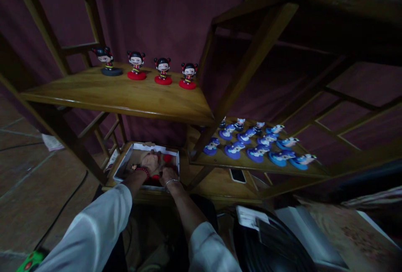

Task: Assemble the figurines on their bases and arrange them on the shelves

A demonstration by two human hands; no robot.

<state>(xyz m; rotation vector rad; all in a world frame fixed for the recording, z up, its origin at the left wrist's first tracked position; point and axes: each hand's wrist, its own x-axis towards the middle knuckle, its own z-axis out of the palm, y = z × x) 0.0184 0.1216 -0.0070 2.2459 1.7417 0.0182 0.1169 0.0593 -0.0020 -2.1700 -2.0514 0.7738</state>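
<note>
**Op A:** Fingers first. My left hand [150,162] is down in the cardboard box [123,167], fingers curled over something small; too dark to tell whether they grip it. My right hand [168,175] rests at the box's near edge, fingers bent downward; grasp or no grasp, I cannot tell.

**Op B:** What's in the box?

**Op A:** Red round bases [167,158] show between and beside my hands, the same red as the stands on the upper shelf. How many is hidden under my hands. The box sits on the low shelf [220,186], with a phone [238,175] lying flat well to its right.

**Op B:** How far along, by the shelves?

**Op A:** My reading only: partly done. The upper shelf [119,96] carries four dark-haired figurines [163,71] in one row along the back, three on red bases, the leftmost on a dark base. The front of that shelf is bare wood. The middle shelf on the right [251,165] holds a packed group of blue figurines [257,152], rows touching or nearly so.

**Op B:** What's left?

**Op A:** Whatever red pieces remain in the box. Judged from the bare wood up top, there is room for more.
</note>
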